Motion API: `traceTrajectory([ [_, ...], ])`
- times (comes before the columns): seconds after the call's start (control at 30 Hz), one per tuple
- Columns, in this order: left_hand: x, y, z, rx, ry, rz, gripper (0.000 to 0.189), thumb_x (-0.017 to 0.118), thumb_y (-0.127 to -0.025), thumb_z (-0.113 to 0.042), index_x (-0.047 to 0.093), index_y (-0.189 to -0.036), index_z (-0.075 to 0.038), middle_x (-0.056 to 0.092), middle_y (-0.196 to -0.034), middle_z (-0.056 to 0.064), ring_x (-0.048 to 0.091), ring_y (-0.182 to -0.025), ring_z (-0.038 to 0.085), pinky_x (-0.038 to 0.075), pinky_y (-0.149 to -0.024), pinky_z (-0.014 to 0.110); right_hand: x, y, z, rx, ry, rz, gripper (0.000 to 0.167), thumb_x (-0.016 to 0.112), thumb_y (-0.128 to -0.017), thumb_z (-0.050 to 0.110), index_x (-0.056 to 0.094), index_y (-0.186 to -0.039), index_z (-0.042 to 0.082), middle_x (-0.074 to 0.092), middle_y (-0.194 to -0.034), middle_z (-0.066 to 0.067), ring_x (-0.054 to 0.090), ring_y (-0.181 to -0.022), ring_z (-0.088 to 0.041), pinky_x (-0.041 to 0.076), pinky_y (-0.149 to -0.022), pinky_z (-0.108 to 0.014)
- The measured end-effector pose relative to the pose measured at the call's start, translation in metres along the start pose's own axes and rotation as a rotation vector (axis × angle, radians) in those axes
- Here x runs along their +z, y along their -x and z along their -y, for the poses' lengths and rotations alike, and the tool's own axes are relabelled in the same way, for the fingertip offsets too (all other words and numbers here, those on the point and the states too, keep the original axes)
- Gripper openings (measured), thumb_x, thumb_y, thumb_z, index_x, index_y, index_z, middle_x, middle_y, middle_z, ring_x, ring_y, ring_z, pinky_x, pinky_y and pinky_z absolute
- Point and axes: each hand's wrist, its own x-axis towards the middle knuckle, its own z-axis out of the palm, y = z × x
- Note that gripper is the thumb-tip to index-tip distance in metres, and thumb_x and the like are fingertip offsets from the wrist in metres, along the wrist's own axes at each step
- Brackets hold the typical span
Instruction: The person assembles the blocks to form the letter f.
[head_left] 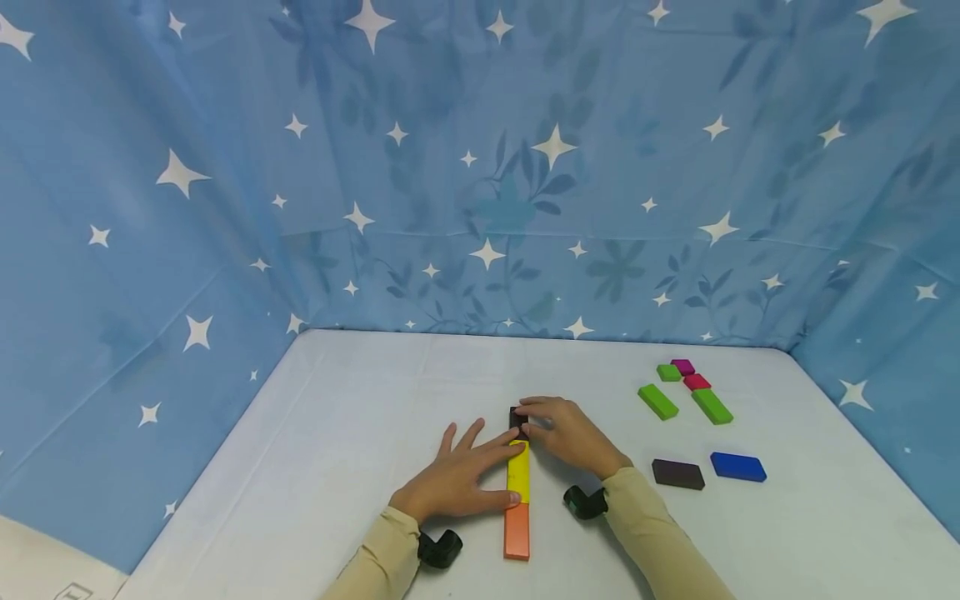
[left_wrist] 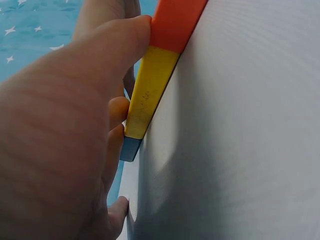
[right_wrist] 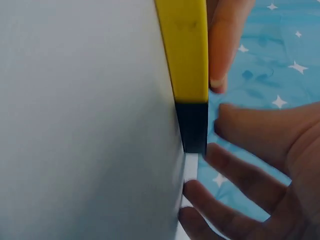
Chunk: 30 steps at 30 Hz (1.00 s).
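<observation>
An orange block [head_left: 517, 533], a yellow block [head_left: 518, 477] and a black block [head_left: 515, 421] lie end to end in one straight row on the white table. My left hand [head_left: 461, 479] spreads its fingers over the row from the left. Its thumb touches the row by the orange-yellow seam, and other fingertips rest near the yellow block's far end. From the right, my right hand [head_left: 570, 437] reaches the black block [right_wrist: 194, 127], thumb and index fingertips at its top and far end. Its other fingers extend loosely beyond the block.
To the right lie another black block [head_left: 678, 474] and a blue block [head_left: 738, 467]. Farther back are green blocks [head_left: 657, 402], a red block [head_left: 697, 382] and a magenta block [head_left: 682, 367]. A blue starred curtain [head_left: 450, 183] borders the table's back and sides.
</observation>
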Motion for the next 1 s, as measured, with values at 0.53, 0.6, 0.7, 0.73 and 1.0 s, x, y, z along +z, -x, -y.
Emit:
traceTrajectory([
  [0.53,-0.001,-0.001,-0.003,-0.022,-0.004,0.008,0.077,0.06,-0.1,-0.07,0.045,-0.165,-0.033,0.027,-0.174,-0.017,0.011,-0.163,0.037,-0.005,-0.125,0.068,-0.053,0.024,0.002,0.046,0.005,-0.136,0.037,0.075,-0.101,0.01,0.072,-0.136,0.0,0.069,-0.139,-0.018,0.06,-0.134,-0.042,0.046,-0.111,-0.063],
  [0.6,-0.001,0.0,-0.003,-0.021,0.001,0.008,0.077,0.06,-0.1,-0.07,0.045,-0.166,-0.033,0.027,-0.174,-0.017,0.01,-0.163,0.037,-0.005,-0.125,0.068,-0.059,0.027,0.002,0.064,0.01,-0.142,0.037,0.075,-0.101,0.01,0.072,-0.136,0.001,0.069,-0.138,-0.018,0.061,-0.132,-0.042,0.048,-0.11,-0.063],
  [0.7,-0.001,0.002,-0.002,-0.023,0.001,0.01,0.077,0.06,-0.1,-0.07,0.044,-0.166,-0.033,0.027,-0.174,-0.016,0.01,-0.163,0.037,-0.005,-0.125,0.068,-0.068,0.032,0.003,0.107,0.007,-0.146,0.037,0.074,-0.102,0.011,0.071,-0.138,0.002,0.069,-0.139,-0.018,0.061,-0.132,-0.043,0.049,-0.108,-0.064],
  [0.73,-0.001,0.002,-0.002,-0.024,0.0,0.011,0.077,0.06,-0.1,-0.07,0.044,-0.166,-0.033,0.027,-0.174,-0.016,0.01,-0.163,0.037,-0.005,-0.125,0.068,-0.071,0.034,0.004,0.118,0.005,-0.147,0.037,0.073,-0.103,0.012,0.071,-0.139,0.002,0.068,-0.14,-0.018,0.061,-0.132,-0.043,0.049,-0.107,-0.064],
  [1.0,-0.002,0.003,-0.005,-0.011,-0.006,0.018,0.078,0.06,-0.101,-0.068,0.041,-0.167,-0.031,0.026,-0.175,-0.014,0.011,-0.163,0.036,-0.005,-0.125,0.068,-0.094,0.058,0.005,0.163,-0.01,-0.191,0.038,0.072,-0.104,0.015,0.069,-0.14,0.002,0.067,-0.14,-0.02,0.06,-0.131,-0.044,0.049,-0.105,-0.067],
])
